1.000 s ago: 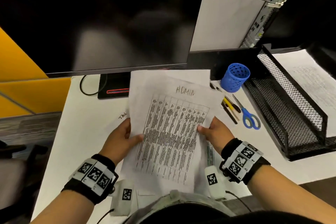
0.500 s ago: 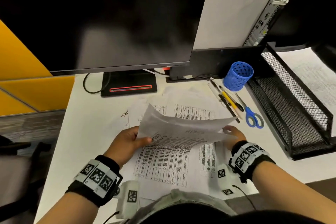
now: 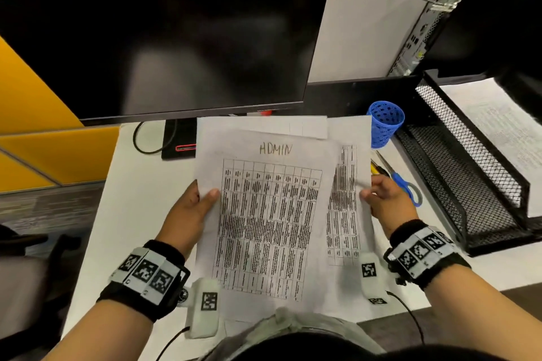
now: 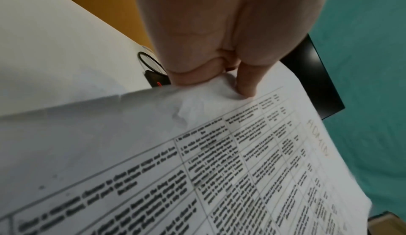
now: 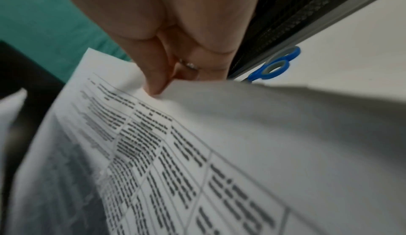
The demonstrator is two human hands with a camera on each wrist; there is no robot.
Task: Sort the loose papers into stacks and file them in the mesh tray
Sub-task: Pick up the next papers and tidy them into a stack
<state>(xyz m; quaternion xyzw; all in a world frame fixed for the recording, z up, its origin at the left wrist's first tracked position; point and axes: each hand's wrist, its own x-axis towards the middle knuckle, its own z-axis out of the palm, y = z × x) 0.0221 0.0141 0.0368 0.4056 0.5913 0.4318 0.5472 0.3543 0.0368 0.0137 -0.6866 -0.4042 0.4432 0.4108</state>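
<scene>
I have two sheets up off the bench at once, and I judge I am mid-sort, with the filing not yet started for these. My left hand pinches the left edge of the ADMIN sheet, thumb on the printed face and fingers behind it; the left wrist view shows that thumb pressing the paper just above the table grid. My right hand has its grip clenched on the right edge of a second printed sheet, which sits partly behind the ADMIN sheet and sticks out to its right; in the right wrist view the fingers curl over that edge. A further sheet peeks out above the top edge of the ADMIN sheet, but I cannot tell whether it is held or lying flat. The mesh tray stands to my right, at the bench's right side. Its lower level looks bare mesh where I can see it, while a printed page already lies on the upper level, so some filing seems done. Between my right hand and the tray lie blue-handled scissors and some pens, with a blue pen cup behind them. What remains, as I read it: decide each sheet's stack, square the stacks, then carry them across to the tray.
</scene>
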